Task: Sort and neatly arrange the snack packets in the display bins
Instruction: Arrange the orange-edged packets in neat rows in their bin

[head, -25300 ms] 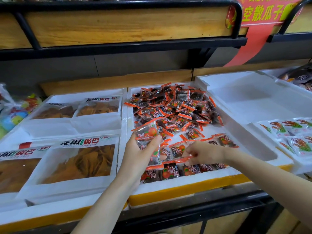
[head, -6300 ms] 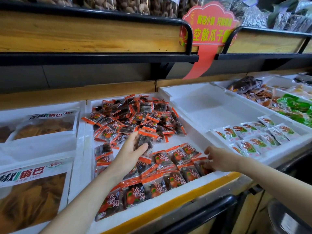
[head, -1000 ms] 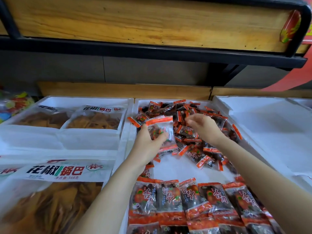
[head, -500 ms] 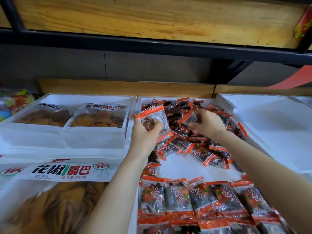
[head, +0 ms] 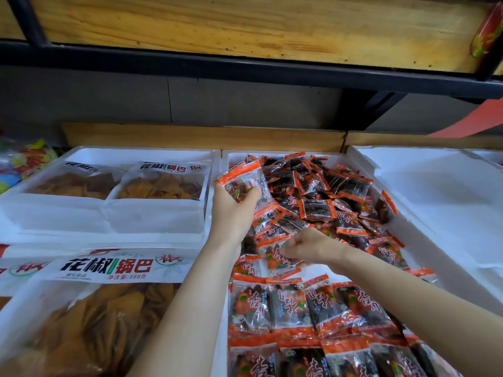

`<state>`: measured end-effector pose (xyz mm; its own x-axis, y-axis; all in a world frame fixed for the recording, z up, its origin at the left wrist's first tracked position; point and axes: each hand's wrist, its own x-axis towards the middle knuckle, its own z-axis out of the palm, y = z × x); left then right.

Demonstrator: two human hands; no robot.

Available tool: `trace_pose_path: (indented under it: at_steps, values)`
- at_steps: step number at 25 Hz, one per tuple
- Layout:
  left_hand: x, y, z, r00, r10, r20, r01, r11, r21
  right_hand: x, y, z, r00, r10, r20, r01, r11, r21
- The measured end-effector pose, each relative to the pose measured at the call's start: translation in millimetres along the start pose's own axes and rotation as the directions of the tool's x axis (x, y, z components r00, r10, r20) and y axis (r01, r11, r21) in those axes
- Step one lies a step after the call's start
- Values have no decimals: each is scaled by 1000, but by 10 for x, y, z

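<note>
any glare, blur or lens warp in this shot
All head view: even soft light, small highlights on the clear packets; the white bin on the right is nearly washed out; the colourful bags at far left look soft, the left hand and right hand sharp; the wide lens enlarges the near forearms.

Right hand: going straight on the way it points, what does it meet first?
Probably the left forearm. The right hand points leftward, pinching a packet, toward that arm; depth is unclear, so it might pass beneath.
</note>
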<state>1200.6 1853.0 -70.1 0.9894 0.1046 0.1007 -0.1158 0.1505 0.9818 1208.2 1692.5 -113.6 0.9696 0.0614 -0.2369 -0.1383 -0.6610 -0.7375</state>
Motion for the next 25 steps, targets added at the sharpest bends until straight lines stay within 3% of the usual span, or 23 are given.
trace_pose_path:
  at_steps: [3,5,7,8,9,11,13,15,19,25]
  values:
    - [-7,11,11,1000,-21,15,20,1000,16,-14,7,42,1000,24,-14,-23,996,81]
    - [-3,14,2,1000,-7,6,7,1000,19,-51,-16,71,1000,31,-1,-31,999,29]
    - [11,15,-6,1000,2,-21,-1,1000,30,-67,-32,73,998,-39,-49,21,950,-312]
    - [19,22,-18,999,11,-32,-9,999,35,-58,-57,64,983,-142,-118,69,876,-478]
    - [39,21,-34,999,18,-39,-16,999,35,-45,-89,58,945,-276,-173,147,835,-531]
    - [64,18,-64,998,31,-58,-30,999,25,1,-162,91,859,-482,-174,379,827,-416]
    - [74,21,-91,996,55,-63,-54,998,26,64,-256,180,833,-551,-60,505,799,-327]
    - [64,33,-102,996,72,-55,-71,997,33,159,-269,264,849,-524,72,510,775,-374]
    - [64,49,-101,996,66,-64,-63,997,52,321,-278,281,892,-419,170,451,805,-386]
    - [60,30,-94,993,77,-85,-69,993,97,231,-278,258,882,-448,147,471,825,-312]
